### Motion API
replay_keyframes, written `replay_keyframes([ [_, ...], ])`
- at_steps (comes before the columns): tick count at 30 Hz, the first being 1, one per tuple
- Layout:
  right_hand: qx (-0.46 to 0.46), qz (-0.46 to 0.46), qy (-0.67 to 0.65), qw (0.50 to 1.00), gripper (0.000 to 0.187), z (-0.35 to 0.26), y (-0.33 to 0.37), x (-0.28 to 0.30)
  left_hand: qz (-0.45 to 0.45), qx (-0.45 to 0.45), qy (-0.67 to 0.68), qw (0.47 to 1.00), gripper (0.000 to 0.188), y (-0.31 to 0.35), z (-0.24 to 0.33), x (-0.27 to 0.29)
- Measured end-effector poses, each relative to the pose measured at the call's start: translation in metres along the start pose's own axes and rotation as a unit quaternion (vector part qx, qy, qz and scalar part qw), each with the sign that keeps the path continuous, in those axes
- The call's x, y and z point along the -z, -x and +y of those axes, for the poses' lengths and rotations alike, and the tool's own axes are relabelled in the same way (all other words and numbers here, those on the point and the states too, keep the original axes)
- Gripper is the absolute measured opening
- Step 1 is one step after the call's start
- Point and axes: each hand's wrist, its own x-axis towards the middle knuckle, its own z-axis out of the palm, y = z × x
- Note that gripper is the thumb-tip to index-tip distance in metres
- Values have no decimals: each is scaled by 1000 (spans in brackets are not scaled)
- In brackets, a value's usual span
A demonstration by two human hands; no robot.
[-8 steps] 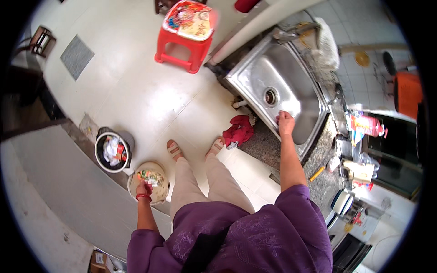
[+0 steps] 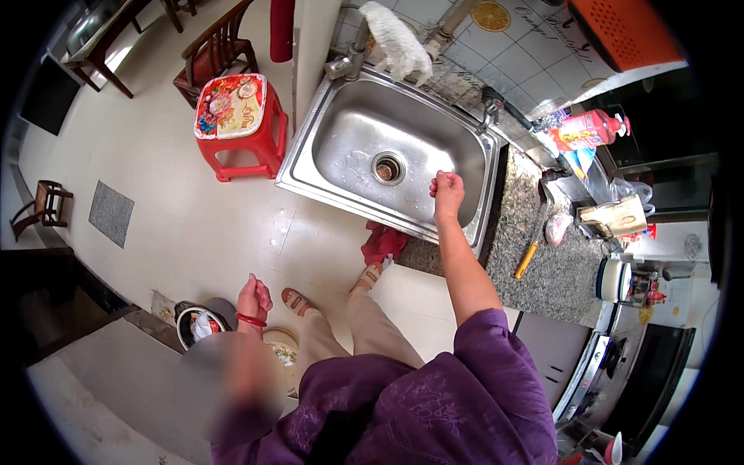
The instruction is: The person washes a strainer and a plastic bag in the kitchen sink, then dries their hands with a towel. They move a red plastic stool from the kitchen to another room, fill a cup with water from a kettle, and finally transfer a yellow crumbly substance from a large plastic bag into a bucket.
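Observation:
My right hand [image 2: 447, 192] is held over the right part of the steel sink [image 2: 353, 128], fingers curled in and nothing showing in them. Off to the left, my left hand [image 2: 254, 298], a red bracelet [image 2: 249, 320] at its wrist, hangs in the air with its fingers curled and holds nothing that I can see. Below it stands a black bin [image 2: 187, 329] with a white bag and scraps inside. A pale bucket [image 2: 280, 337] with food scraps is partly hidden behind my left arm. The drain [image 2: 388, 168] lies in the middle of the basin.
A red stool [image 2: 246, 155] stands left of the sink, with a wooden chair [image 2: 221, 50] behind. Dark red cloth [image 2: 384, 244] lies under the sink's front edge. On the granite counter [image 2: 515, 213] are a yellow-handled tool [image 2: 527, 260] and a pink pump bottle [image 2: 585, 130].
My view has turned toward the sink, which now sits nearer the middle. My left hand has come up and away from the scrap bucket. My right hand stays over the sink.

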Motion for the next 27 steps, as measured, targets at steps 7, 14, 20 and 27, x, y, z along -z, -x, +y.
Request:
replay_keyframes([
  [7, 222, -9, 296, 929, 39, -121, -78, 26, -189, 70, 35, 979, 35, -50, 15, -228],
  [14, 353, -31, 418, 836, 24, -134, -114, 43, -186, 162, -10, 969, 34, -113, -49, -364],
  [20, 372, -97, 405, 829, 22, -143, -129, 68, -180, 189, -90, 961, 23, -169, -95, -452],
  [27, 271, -163, 395, 863, 23, -151, -128, 78, -206, 197, -91, 954, 15, -234, -138, -529],
])
